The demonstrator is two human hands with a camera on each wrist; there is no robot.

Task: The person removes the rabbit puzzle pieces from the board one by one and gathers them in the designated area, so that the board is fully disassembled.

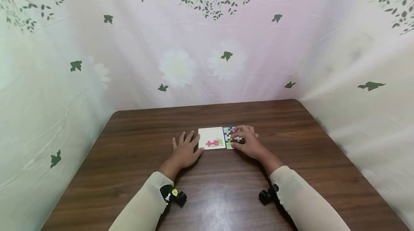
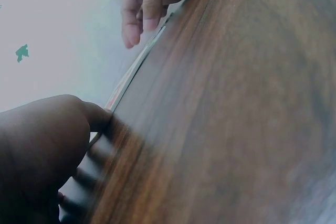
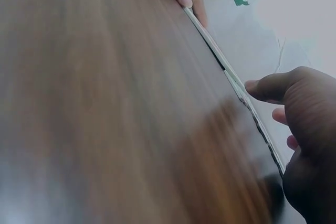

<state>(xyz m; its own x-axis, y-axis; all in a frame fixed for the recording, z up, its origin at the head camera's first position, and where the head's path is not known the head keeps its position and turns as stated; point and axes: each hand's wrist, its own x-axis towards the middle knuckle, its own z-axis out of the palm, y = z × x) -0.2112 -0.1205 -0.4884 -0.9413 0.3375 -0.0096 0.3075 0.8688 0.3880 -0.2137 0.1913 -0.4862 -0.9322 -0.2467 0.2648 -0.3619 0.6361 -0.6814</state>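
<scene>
A square white puzzle board (image 1: 211, 133) with a thin frame line and a pink and green picture at its lower right lies flat on the wooden table. Right beside it are colourful jigsaw puzzle pieces (image 1: 227, 137), loosely joined, with dark gaps between some. My left hand (image 1: 185, 153) rests with spread fingers at the board's left edge, thumb on its lower left corner. Over the pieces is my right hand (image 1: 249, 143), its fingers bent downward and partly covering them. In the right wrist view the right thumb (image 3: 262, 86) reaches to the pieces' edge, apart from the other fingers.
The brown wooden table (image 1: 207, 184) has rounded far corners. A pale curtain (image 1: 200, 44) with leaf and flower prints surrounds it on three sides. Black wrist cameras (image 1: 181, 198) sit on both forearms, over pale sleeves (image 1: 143, 202).
</scene>
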